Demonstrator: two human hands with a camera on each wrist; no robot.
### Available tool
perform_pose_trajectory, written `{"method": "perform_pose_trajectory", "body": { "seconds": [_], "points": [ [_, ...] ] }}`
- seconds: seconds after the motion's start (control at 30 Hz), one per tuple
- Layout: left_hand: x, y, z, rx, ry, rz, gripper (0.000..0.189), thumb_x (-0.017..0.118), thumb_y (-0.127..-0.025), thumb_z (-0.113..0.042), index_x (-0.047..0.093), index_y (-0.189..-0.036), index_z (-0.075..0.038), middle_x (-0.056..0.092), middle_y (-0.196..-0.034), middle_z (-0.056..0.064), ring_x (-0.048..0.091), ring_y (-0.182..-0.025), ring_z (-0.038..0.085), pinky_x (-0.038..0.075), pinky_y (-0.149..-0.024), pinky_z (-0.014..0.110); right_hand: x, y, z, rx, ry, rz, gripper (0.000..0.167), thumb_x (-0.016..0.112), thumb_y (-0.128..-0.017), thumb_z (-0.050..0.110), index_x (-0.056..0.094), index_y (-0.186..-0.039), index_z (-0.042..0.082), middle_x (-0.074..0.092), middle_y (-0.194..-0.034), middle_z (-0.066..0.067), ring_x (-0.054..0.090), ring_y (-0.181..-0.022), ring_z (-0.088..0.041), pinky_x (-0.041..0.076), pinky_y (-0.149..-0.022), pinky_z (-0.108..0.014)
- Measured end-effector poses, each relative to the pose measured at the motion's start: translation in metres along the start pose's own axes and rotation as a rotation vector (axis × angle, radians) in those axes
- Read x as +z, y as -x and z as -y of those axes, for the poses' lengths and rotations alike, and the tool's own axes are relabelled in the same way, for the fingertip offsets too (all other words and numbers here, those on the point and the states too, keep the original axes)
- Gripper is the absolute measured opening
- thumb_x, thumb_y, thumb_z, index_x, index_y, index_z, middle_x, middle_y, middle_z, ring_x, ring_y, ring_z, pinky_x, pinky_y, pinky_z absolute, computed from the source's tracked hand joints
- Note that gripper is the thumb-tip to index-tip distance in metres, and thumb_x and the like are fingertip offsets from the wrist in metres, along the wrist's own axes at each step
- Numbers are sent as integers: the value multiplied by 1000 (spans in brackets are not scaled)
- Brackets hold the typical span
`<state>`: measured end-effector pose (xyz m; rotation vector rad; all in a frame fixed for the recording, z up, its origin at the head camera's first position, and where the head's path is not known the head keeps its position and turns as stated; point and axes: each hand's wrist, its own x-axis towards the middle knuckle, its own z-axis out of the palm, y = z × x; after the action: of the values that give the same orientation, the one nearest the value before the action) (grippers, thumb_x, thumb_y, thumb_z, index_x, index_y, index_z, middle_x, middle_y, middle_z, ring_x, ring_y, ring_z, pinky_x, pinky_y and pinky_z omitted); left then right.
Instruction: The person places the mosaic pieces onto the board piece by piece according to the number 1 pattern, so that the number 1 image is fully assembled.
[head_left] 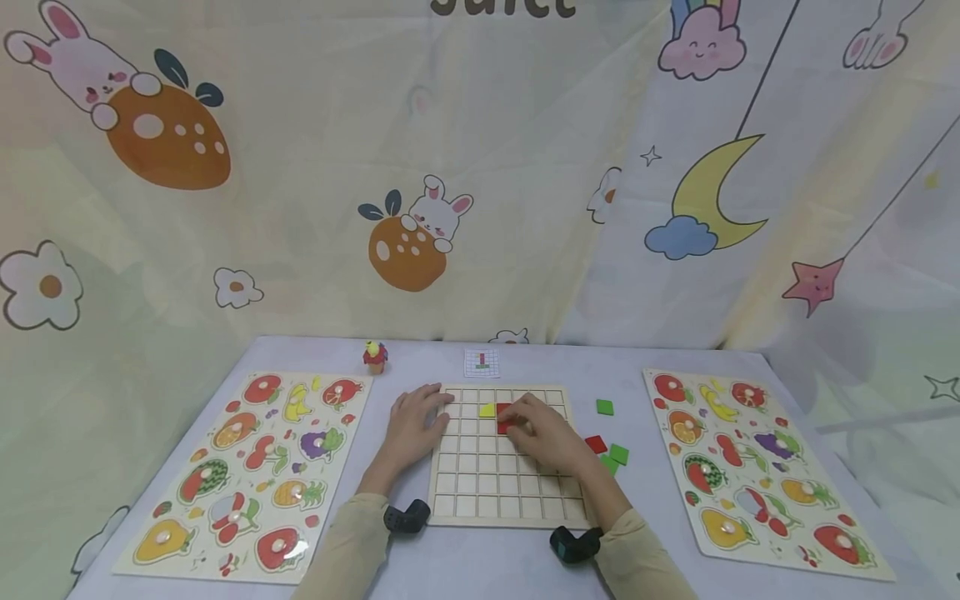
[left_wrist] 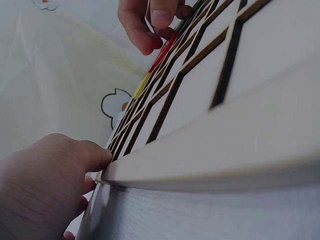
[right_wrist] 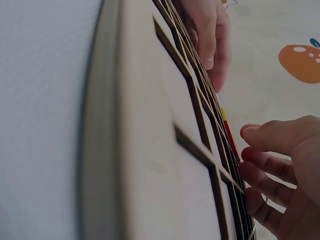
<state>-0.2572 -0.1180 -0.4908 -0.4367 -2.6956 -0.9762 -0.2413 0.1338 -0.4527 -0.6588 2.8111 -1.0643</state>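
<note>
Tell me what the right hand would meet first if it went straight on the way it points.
The right hand would most likely meet the red tiles on the grid board first; it reaches down right at them. It may already touch them, as the depth is hard to judge.

Soft, diffuse light fills the head view, evenly but with muted contrast, leaving gentle shading along the folds of the backdrop (head_left: 525,217). A small white glare spot sits on the glossy strawberry piece (head_left: 277,550) at lower left. Small prints there look slightly soft. Both wrist views are dimmer and greyer. In the left one, the table (left_wrist: 165,215) darkens beneath the rim of the grid board (left_wrist: 215,135); in the right one, that board's nearest edge blurs heavily, out of focus.
</note>
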Motion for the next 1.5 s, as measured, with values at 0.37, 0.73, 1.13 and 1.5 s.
{"method": "perform_pose_trajectory", "body": {
  "seconds": [0.37, 0.73, 1.13, 1.5],
  "points": [
    [0, 1, 0, -7, -1, 2, 29, 61, -90, -22, 64, -119, -19, 52, -138, 10, 42, -134, 31, 19, -113, 59, -8, 6, -5, 3, 45, -38, 17, 61, -91, 19, 66, -108, 20, 59, -101, 11, 57, -97, -8, 51, -86, -32],
    [-1, 1, 0, -11, 0, 4, 28, 61, -91, -21, 63, -119, -18, 52, -138, 10, 41, -134, 31, 18, -113, 59, -23, 17, -17, 35, 45, -57, 16, 61, -92, 18, 66, -107, 19, 60, -101, 10, 58, -98, -9, 51, -85, -33],
    [1, 1, 3, -8, 1, -3, 29, 61, -90, -21, 64, -119, -19, 52, -138, 9, 41, -134, 30, 18, -113, 59, -43, 34, -35, 70, 75, -84, 17, 61, -91, 19, 64, -108, 18, 59, -100, 7, 57, -95, -9, 50, -84, -32],
    [2, 0, 3, -5, -9, -6, 29, 61, -90, -22, 63, -119, -18, 52, -138, 9, 42, -133, 30, 19, -113, 59, -63, 47, -48, 82, 63, -32, 19, 59, -92, 14, 63, -110, 10, 60, -101, -2, 57, -77, -11, 52, -64, -22]
  ]
}}
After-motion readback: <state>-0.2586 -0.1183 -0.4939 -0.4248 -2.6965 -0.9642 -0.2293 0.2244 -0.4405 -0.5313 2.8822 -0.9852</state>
